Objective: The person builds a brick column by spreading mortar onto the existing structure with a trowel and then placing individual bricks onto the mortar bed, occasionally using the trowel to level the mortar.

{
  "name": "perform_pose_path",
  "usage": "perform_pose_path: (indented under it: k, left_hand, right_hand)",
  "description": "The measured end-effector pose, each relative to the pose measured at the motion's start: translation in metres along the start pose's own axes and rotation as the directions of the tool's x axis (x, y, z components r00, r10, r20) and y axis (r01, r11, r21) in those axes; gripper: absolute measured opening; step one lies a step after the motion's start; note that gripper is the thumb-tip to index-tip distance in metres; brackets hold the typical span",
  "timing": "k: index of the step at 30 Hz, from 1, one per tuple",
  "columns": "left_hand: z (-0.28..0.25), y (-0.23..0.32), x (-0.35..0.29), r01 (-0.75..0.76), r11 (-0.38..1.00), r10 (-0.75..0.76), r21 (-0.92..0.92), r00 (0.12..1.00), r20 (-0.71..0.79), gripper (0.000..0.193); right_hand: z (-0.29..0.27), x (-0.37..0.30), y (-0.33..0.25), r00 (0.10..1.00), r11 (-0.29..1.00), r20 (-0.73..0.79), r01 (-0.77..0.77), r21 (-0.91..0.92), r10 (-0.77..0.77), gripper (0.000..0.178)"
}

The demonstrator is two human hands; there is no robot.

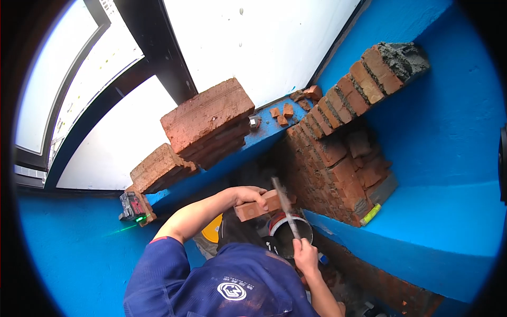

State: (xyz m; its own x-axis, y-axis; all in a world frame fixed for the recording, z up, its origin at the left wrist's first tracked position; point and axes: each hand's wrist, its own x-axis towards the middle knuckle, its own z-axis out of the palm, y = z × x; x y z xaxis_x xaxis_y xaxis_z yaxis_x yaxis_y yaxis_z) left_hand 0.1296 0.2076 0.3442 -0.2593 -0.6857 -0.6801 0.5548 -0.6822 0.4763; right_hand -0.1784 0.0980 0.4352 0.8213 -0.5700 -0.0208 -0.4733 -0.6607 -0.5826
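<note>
My left hand (250, 196) grips a red brick (252, 210) over the work area, fingers wrapped round its top side. In my closed right hand (306, 254) is a long, narrow-bladed bricklaying trowel (288, 210), slanting up and away with its blade beside the brick's right end. The blade is slightly blurred, and I cannot tell whether it touches the brick. Below them stands a bucket (309, 235) with grey mortar inside. To the right of the bucket rises a partly built brick wall (317, 169).
Stacked bricks (208, 116) stand on the blue ledge by the window, with broken brick pieces (282, 114) farther right. A laser level (132, 206) shines green at the left. A curved brick course (351, 92) reaches the blue wall (449, 127). A yellow-green object (371, 215) lies at the wall's foot.
</note>
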Motion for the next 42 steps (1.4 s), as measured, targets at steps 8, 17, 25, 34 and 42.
perform_pose_path:
  k: [8, 17, 25, 34, 42]
  left_hand:
    - [-0.010, 0.001, -0.019, -0.073, 0.997, 0.077, -0.037, 0.992, 0.104, 0.073]
    - [0.030, 0.037, -0.065, -0.440, 0.836, 0.534, -0.329, 0.791, 0.299, 0.098]
    - [0.032, 0.018, -0.029, -0.116, 0.918, 0.229, -0.380, 0.936, 0.267, 0.056]
    - [0.051, 0.058, -0.037, 0.111, 0.701, 0.293, 0.704, 0.855, -0.427, 0.064]
    - [0.015, 0.029, -0.010, 0.005, 0.957, 0.071, 0.292, 0.966, -0.250, 0.064]
  right_hand:
    - [-0.044, 0.024, -0.022, 0.995, 0.970, -0.083, -0.036, 0.240, 0.058, 0.046]
    - [-0.030, -0.011, 0.003, 0.965, 0.847, 0.056, -0.252, 0.468, 0.256, 0.048]
    - [-0.043, -0.014, -0.002, 0.983, 0.956, -0.028, -0.169, 0.239, 0.180, 0.044]
    - [-0.026, 0.020, -0.020, 0.999, 0.998, 0.032, -0.037, 0.050, 0.035, 0.032]
    - [-0.061, 0.030, -0.057, 0.991, 0.965, -0.122, 0.077, 0.252, -0.047, 0.041]
